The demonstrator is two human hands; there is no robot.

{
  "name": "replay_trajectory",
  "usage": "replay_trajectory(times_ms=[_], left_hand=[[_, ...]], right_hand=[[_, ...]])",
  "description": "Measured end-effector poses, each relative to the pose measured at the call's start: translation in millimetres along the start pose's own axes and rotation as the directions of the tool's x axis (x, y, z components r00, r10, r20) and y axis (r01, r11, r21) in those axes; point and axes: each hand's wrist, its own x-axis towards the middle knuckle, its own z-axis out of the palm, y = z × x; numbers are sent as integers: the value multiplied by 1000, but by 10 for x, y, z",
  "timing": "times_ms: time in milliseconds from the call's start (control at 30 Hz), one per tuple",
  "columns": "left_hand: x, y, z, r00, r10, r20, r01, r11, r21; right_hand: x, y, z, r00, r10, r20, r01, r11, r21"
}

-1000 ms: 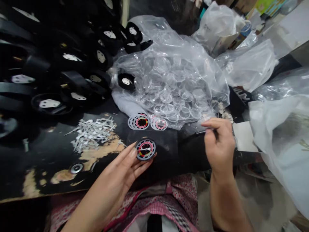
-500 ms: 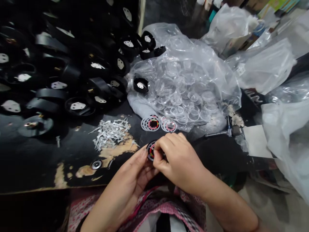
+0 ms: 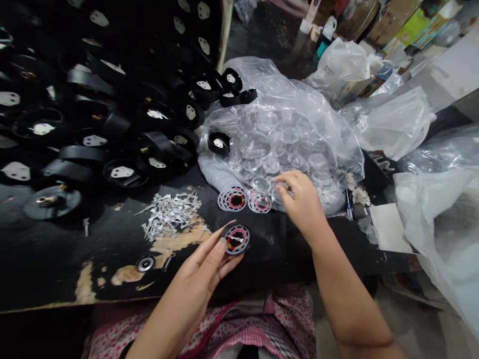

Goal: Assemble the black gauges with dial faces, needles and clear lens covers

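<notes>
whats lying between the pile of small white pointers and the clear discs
Overlapping printed dials lie between the white pointers and the clear discs, as the head view shows.

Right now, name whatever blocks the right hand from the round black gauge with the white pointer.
Nothing visible rises between the right hand and the gauge in the left hand; only flat, round, red-ringed dials lie low near that line.

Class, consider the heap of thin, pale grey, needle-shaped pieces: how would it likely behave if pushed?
The heap of thin, pale grey, needle-shaped pieces would probably spread, since the pieces lie loose. Crossing at many angles, some may snag and drag neighbours. Each looks slender, so probably light and perhaps easily bent.
</notes>
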Motion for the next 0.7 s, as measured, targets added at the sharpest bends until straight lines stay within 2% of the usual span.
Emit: replay_trajectory(times_ms=[67,100,133,200,233,300,367,467,567,700], left_hand=[[6,41,25,999,-8,32,9,1000,-28],[10,64,36,998,-17,53,19,999,-41],[14,86,46,997,-35,74,39,998,-54],[23,119,61,992,-68,102,76,994,-79],[28,127,64,992,-68,102,76,994,-80],[39,127,57,996,-23,85,27,998,-48],[42,112,32,995,62,77,-65,997,35],[5,85,-1,980,170,105,-190,954,233],[-72,74,15,966,217,144,-256,887,384],[-134,83,58,955,236,180,-292,854,430]], right_hand=[[-85,-64,-28,990,92,-107,-67,974,218],[-147,-128,-36,987,135,-89,-99,940,327],[-217,-208,-36,989,144,-19,-123,900,417],[-361,-387,-9,987,44,157,-119,851,512],[-426,-472,12,978,-25,208,-87,855,512],[-522,-606,53,967,-104,232,-9,898,439],[-561,-682,78,964,-126,234,33,930,367],[-541,-737,93,965,-114,236,17,925,379],[-506,-789,128,986,-73,147,25,952,306],[-495,-820,225,993,-118,-13,117,967,224]])
